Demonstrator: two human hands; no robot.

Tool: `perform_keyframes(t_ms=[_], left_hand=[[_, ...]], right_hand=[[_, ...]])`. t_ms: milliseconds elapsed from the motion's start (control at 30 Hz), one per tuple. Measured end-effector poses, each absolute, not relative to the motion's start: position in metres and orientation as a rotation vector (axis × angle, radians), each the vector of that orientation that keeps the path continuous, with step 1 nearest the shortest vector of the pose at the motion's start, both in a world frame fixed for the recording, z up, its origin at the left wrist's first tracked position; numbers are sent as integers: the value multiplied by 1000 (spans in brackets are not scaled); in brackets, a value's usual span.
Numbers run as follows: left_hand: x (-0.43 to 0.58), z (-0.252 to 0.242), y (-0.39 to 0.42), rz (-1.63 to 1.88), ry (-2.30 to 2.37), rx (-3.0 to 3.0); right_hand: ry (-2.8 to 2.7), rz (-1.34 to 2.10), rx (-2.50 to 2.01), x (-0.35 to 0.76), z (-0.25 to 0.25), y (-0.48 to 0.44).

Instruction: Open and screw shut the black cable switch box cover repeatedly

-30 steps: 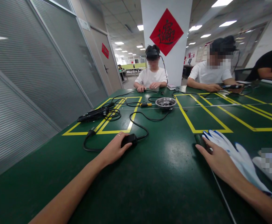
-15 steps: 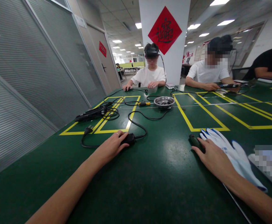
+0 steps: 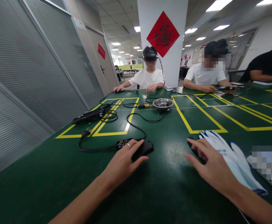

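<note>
My left hand [image 3: 126,157] grips a black plastic cover [image 3: 145,148] between thumb and fingers. Just left of the cover, and partly behind my fingers, lies the opened housing [image 3: 121,144] of a black power cord, its inner parts showing. The cord's plug [image 3: 86,132] rests further left on the table. Over on the right, my right hand [image 3: 203,154] has its fingers apart above a dark rounded tool handle [image 3: 192,141]. Those fingers hide most of the handle, and I cannot tell whether they touch it.
White work gloves [image 3: 222,149] lie beside my right hand, with a blurred-out flat device [image 3: 269,165] beyond. Ahead are a metal bowl [image 3: 163,104] of small parts, a yellow-and-black tool [image 3: 142,106] and a cable bundle [image 3: 92,115]. Co-workers sit across the green table [image 3: 168,186].
My left hand has moved right with the black cover, exposing the inside of the cord's housing. The fingers of my right hand have lifted and spread from the dark handle.
</note>
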State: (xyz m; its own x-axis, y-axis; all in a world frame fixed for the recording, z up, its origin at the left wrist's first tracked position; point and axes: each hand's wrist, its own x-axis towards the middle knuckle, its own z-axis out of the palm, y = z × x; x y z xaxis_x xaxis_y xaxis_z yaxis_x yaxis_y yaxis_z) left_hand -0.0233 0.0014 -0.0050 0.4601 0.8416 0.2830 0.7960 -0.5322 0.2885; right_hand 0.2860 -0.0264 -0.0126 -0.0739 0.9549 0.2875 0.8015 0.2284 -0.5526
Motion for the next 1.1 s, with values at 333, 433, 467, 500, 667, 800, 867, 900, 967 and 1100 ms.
perform_keyframes(t_ms=[333,433,467,500,667,800,867,900,967,1100], left_hand=[[37,-9,-46,561,1114,2411],[37,-7,-43,509,1104,2425],[35,-6,-40,503,1111,2463],[30,-5,-36,503,1138,2518],[-33,-10,14,470,1797,2692],[-88,-19,51,180,1892,2475],[-100,-21,58,139,1815,2462],[-102,-20,60,132,1783,2460],[-101,-18,59,145,1763,2445],[-93,-10,55,230,1824,2410]], right_hand=[[-1355,1728,-915,234,-17,-54],[-1129,1782,-890,237,-27,-49],[-1043,1797,-871,239,-28,-46],[-953,1810,-845,241,-28,-43],[-530,1855,-803,263,-19,-25],[-437,1773,-908,276,-19,-16],[-581,1715,-997,278,-22,-13],[-669,1676,-1036,279,-23,-11],[-818,1590,-1091,280,-26,-7],[-1034,1422,-1146,286,-31,2]])
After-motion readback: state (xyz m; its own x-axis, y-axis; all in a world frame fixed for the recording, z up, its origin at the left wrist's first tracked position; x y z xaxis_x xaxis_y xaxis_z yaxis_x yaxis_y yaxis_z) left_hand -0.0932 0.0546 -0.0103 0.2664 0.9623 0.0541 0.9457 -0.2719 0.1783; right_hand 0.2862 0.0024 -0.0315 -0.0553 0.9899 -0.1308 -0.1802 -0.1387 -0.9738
